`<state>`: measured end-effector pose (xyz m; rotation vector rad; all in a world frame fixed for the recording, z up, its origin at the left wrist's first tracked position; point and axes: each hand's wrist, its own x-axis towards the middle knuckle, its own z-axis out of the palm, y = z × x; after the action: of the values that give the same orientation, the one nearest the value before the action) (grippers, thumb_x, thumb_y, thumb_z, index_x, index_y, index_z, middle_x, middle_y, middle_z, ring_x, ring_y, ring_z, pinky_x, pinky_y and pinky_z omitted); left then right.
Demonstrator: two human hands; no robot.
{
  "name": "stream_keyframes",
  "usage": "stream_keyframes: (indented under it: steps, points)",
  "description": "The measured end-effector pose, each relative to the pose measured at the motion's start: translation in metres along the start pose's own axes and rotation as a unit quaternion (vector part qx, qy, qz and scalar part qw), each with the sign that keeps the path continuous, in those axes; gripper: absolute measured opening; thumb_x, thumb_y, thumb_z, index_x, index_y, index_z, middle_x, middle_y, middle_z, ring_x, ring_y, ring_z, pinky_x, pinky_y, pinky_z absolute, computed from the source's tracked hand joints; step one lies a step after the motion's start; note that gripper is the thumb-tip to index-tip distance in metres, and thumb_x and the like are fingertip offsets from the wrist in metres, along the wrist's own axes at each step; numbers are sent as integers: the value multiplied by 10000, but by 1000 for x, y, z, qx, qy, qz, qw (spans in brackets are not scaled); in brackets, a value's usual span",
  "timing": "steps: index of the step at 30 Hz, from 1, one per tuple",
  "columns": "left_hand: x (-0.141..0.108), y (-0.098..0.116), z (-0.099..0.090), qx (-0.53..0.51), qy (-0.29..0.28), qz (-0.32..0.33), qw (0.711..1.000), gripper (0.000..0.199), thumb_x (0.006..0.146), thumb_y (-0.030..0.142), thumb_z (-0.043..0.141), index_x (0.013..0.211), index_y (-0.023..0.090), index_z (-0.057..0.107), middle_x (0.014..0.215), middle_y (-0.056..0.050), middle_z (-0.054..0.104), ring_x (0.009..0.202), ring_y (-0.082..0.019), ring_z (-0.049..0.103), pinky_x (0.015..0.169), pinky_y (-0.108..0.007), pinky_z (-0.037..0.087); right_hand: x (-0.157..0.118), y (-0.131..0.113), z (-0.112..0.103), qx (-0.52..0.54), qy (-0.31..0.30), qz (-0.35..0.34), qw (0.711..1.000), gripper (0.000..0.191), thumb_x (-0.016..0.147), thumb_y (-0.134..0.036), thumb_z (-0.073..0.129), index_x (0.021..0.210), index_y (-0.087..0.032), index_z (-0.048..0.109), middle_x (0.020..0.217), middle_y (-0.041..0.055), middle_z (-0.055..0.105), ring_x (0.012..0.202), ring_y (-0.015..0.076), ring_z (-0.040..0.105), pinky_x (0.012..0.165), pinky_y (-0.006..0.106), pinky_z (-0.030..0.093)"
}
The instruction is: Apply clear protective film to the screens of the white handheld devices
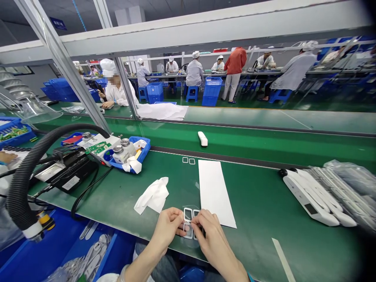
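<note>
My left hand (167, 229) and right hand (210, 237) both pinch a small clear frame (188, 232), its long axis running near-far, with the right closer to the white paper (213, 188).

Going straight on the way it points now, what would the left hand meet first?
The left hand points at the white-framed clear film, which it seems already to touch, though depth is hard to judge. The right hand lies just beyond.
</note>
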<state>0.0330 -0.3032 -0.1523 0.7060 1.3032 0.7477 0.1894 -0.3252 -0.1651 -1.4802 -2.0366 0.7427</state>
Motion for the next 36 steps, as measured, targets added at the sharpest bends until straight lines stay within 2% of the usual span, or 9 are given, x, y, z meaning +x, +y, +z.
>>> stream_keyframes:
  steps: [7,10,14,20,28,30,32,34,36]
  points:
    - [-2,3,1,15,3,3,1000,449,635,482,692,799,90,548,657,-52,619,610,-116,625,464,-156,483,-10,-7,5,6,11,-10,1000,212,971,-231,333,837,-175,487,848,38,499,776,141,441,736,295,331]
    - [0,5,-2,17,7,9,1000,477,628,504,697,812,88,556,698,-76,642,628,-125,635,449,-151,479,-17,-18,-4,37,17,-7,999,207,975,-246,321,851,-186,475,866,42,511,777,139,442,744,293,347]
    - [1,5,-8,33,14,13,999,516,627,535,692,849,87,564,779,-112,667,714,-171,672,448,-162,495,-26,-20,-23,126,-6,58,990,287,979,-376,309,814,-188,451,814,29,491,748,126,421,728,264,354]
    - [3,3,-17,85,41,39,995,497,660,492,685,922,78,598,878,-134,678,778,-185,681,457,-180,528,-33,-1,-38,274,-77,173,943,440,909,-564,371,743,-158,407,696,-11,352,635,74,308,580,195,284]
    - [-2,4,-28,157,50,71,984,432,760,390,598,1066,87,572,1006,-146,677,840,-182,675,568,-236,566,-68,9,-34,368,-122,261,884,406,821,-526,533,692,-162,406,486,-72,247,463,27,208,447,167,154]
    - [-2,6,-33,204,71,106,971,403,755,408,596,1030,113,599,947,-116,675,812,-182,652,590,-261,550,-76,6,-30,383,-131,273,872,397,815,-512,542,686,-163,403,460,-84,233,434,18,191,432,163,142]
    - [2,10,-43,251,115,162,947,355,759,408,594,1000,149,629,967,-97,652,901,-196,609,761,-323,542,-83,2,-25,400,-129,289,860,403,797,-520,551,683,-166,395,445,-95,223,410,9,176,419,161,127]
    - [8,15,-57,333,182,238,894,340,790,381,560,1059,187,635,1121,-96,604,1092,-236,522,992,-422,439,-86,-3,-21,422,-125,307,844,413,762,-538,568,688,-172,392,434,-104,228,390,5,170,407,161,117]
    - [15,16,-73,432,239,288,821,381,828,346,506,1178,223,593,1300,-93,512,1241,-280,411,1078,-510,323,-87,-8,-18,442,-129,319,829,428,719,-558,587,690,-179,391,422,-108,244,371,7,180,393,164,116]
